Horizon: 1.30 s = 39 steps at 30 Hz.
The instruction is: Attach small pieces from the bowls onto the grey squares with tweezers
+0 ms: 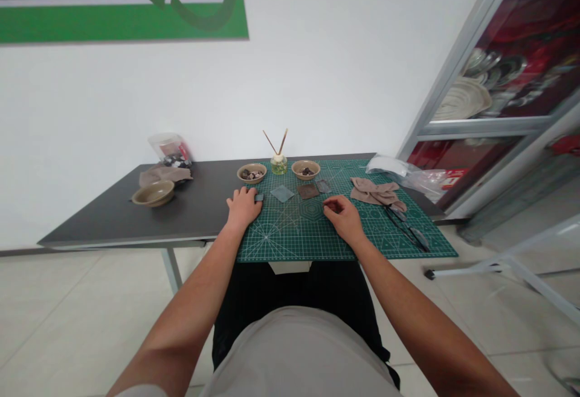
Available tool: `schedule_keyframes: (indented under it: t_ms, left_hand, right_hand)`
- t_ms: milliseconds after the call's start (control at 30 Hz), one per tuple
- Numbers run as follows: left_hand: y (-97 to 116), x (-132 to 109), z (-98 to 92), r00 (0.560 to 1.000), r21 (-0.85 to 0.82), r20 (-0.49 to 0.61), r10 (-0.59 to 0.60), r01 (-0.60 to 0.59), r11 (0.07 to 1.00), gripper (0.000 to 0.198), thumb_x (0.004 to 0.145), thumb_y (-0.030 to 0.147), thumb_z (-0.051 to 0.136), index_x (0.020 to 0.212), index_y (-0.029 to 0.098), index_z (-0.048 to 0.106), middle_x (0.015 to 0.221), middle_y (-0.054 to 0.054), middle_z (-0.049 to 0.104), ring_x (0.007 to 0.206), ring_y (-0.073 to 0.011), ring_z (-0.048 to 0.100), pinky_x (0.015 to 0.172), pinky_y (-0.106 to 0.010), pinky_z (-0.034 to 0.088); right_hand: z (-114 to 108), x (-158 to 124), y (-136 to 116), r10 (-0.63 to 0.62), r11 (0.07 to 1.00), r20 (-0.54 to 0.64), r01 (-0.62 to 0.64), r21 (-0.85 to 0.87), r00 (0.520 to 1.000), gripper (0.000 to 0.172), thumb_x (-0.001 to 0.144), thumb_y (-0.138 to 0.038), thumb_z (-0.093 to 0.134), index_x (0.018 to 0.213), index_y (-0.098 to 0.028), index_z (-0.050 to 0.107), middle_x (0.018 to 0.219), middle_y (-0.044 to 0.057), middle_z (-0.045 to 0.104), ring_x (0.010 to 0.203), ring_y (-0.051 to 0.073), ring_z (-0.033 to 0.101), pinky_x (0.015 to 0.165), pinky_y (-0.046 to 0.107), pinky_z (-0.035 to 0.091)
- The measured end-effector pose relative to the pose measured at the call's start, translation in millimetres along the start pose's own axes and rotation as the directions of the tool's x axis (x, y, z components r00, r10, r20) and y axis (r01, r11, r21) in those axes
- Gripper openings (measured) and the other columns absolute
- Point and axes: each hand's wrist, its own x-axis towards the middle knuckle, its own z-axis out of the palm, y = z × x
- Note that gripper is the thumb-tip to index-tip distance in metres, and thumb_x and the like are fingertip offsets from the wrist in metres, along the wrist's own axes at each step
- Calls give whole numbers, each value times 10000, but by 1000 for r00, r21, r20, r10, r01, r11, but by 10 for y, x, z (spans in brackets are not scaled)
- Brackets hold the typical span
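My left hand (243, 206) rests at the left edge of the green cutting mat (312, 240). Between its thumb and index finger is a small grey-blue block (260, 197). Over the mat's middle right, my right hand (345, 217) is closed, fingers curled around something dark and reddish that I cannot make out. Between the hands lie a pale blue-grey square sheet (282, 193), a brown square sheet (308, 191) and a small grey piece (323, 186). Behind them stand a bowl of stones (252, 173) and a second bowl (306, 170) with dark stones.
A glass diffuser bottle (279, 165) with two sticks stands between the bowls. Right of my right hand lie a brown cloth (376, 191) and eyeglasses (408, 231), with plastic bags (408, 173) behind. At left are another bowl (154, 194), a cloth (165, 174) and a clear container (171, 149).
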Motion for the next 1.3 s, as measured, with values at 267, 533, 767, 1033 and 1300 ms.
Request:
schedule_keyframes:
  t_ms: [267, 533, 767, 1033, 1300]
  left_hand:
    - [-1, -86, -2, 999, -69, 39, 18, -16, 997, 560, 839, 562, 458, 1278, 229, 558, 1341, -171, 509, 1193, -415, 428, 928, -628, 326]
    - [235, -273, -130, 943, -585, -332, -10, -197, 787, 261, 867, 297, 473, 1037, 183, 633, 991, -97, 647, 956, -231, 596, 884, -388, 452]
    - [485, -371, 37, 976, -943, 10, 217, -64, 327, 266, 780, 339, 619, 991, 177, 628, 744, -2, 630, 703, -152, 592, 689, -287, 486]
    - [336, -384, 25, 986, -959, 9, 166, -38, 279, 148, 785, 327, 594, 786, 180, 609, 694, 5, 626, 687, -145, 591, 690, -276, 478]
    - [305, -426, 28, 995, -991, 94, 37, 90, 100, 300, 769, 431, 633, 930, 180, 656, 741, -23, 670, 635, -158, 633, 659, -304, 512]
  right_hand:
    - [47, -16, 37, 73, 997, 18, -73, 20, 997, 251, 759, -295, 623, 987, -201, 671, 863, 35, 684, 749, 184, 634, 758, 333, 509]
    - [131, 43, -160, 179, 983, 6, -179, 41, 984, 237, 719, -415, 686, 826, -204, 707, 712, 15, 668, 663, 181, 595, 687, 327, 478]
    - [617, 86, -547, 193, 837, 220, -277, 471, 956, 193, 649, -313, 729, 810, -220, 681, 808, 19, 717, 763, 196, 665, 746, 345, 522]
    - [802, 98, -612, 140, 839, 318, -283, 465, 938, 153, 689, -296, 692, 826, -228, 695, 834, 21, 739, 803, 207, 692, 784, 366, 543]
    - [691, 771, -635, 69, 990, 224, -40, -132, 972, 338, 815, -469, 581, 621, -207, 673, 603, 12, 671, 603, 171, 618, 629, 289, 461]
